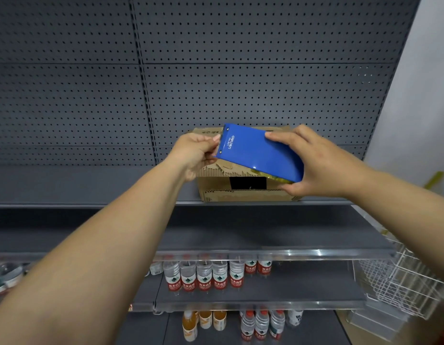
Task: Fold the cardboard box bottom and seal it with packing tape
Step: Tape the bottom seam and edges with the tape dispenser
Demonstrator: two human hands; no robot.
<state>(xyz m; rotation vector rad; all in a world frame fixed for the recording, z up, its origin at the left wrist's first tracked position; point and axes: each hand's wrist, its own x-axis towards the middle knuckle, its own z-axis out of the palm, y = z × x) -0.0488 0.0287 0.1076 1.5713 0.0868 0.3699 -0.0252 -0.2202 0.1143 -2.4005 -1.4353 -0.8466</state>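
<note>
Cardboard box (240, 188) on shelf (91, 185), frame centre | right hand (313, 163) grips blue tape dispenser (260, 153) over box top, probably to lay tape | left hand (196, 153) pinches dispenser's front end, likely the tape end

Even, soft indoor light; wide-angle view bent at the edges.

Glare streaks the clear shelf edge (265, 253) and the blue tape dispenser (262, 154); shadow pools beneath the upper shelf. The pegboard (216, 58) curves outward, and the lower corners look slightly blurred, perhaps from motion.
</note>
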